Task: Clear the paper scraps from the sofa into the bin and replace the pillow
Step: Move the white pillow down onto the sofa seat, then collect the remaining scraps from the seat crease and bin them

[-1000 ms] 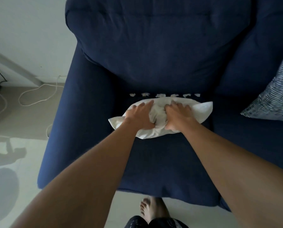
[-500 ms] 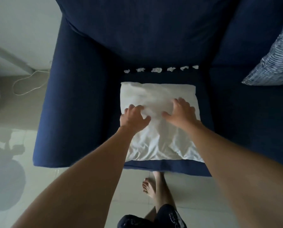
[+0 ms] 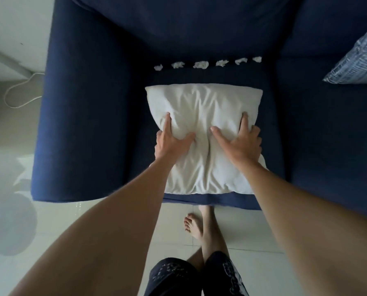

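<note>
Dark patterned shorts point(image 3: 201, 276) and a bare foot point(image 3: 194, 226) on pale floor tiles point(image 3: 118, 216) fill the bottom centre of the frame. Above them, two bare forearms reach up to a white pillow point(image 3: 201, 103) lying flat on the seat of a navy sofa point(image 3: 88, 124), its lower edge near the seat's front edge. The left hand point(image 3: 169, 139) grips the pillow's left side, thumb pressed into the fabric and forefinger along the edge; the right hand point(image 3: 240, 139) grips its right side the same way, with the fabric creased between the two thumbs. Past the pillow, apart from it, six crumpled paper scraps point(image 3: 200, 64) lie in a row where the seat meets the backrest. At the right edge of the frame a blue striped cushion point(image 3: 357, 60) rests on the next seat. At the left edge a white cable point(image 3: 18, 92) loops on the floor.
</note>
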### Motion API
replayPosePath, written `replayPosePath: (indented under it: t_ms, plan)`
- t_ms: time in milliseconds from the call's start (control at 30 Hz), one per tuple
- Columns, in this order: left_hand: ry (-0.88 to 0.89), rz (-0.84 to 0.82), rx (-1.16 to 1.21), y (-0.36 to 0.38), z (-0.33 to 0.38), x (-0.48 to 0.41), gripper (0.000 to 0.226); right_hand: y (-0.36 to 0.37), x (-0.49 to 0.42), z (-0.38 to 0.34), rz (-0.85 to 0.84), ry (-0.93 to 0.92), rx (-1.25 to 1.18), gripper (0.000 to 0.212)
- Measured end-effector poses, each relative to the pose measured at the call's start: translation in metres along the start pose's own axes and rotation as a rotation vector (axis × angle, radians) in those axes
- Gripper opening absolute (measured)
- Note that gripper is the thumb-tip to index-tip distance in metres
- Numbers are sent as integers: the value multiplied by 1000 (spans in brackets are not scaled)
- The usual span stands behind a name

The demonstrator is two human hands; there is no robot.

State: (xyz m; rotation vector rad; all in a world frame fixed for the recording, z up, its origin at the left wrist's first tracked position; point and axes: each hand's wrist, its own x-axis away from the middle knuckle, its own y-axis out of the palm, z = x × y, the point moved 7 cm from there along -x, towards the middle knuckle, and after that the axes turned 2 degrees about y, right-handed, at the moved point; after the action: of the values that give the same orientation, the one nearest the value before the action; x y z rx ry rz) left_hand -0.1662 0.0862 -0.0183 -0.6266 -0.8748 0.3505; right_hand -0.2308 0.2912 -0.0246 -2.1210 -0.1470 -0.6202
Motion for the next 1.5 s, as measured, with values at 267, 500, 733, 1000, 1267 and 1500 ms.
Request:
replayPosePath:
  t_ms: [267, 500, 733, 1000, 1267, 1500]
  plan:
    - [105, -44, 1, -12, 1, 27, 91, -17, 34, 1, 47, -6, 72, 96]
    - [23, -94, -119, -7, -19, 19, 98, -2, 23, 19, -153, 89, 147, 101]
    - [132, 10, -280, -48, 42, -10, 89, -27, -6, -58, -103, -131, 265, 101]
    - [252, 52, -317, -79, 113, -63, 82, -34, -57, -146, -101, -300, 258, 93]
    - [239, 45, -316, -108, 126, -120, 73, -14, -103, -199, -150, -368, 302, 76]
    - [168, -52, -324, -104, 105, -187, 70, 45, -138, -232, -248, -371, 304, 70]
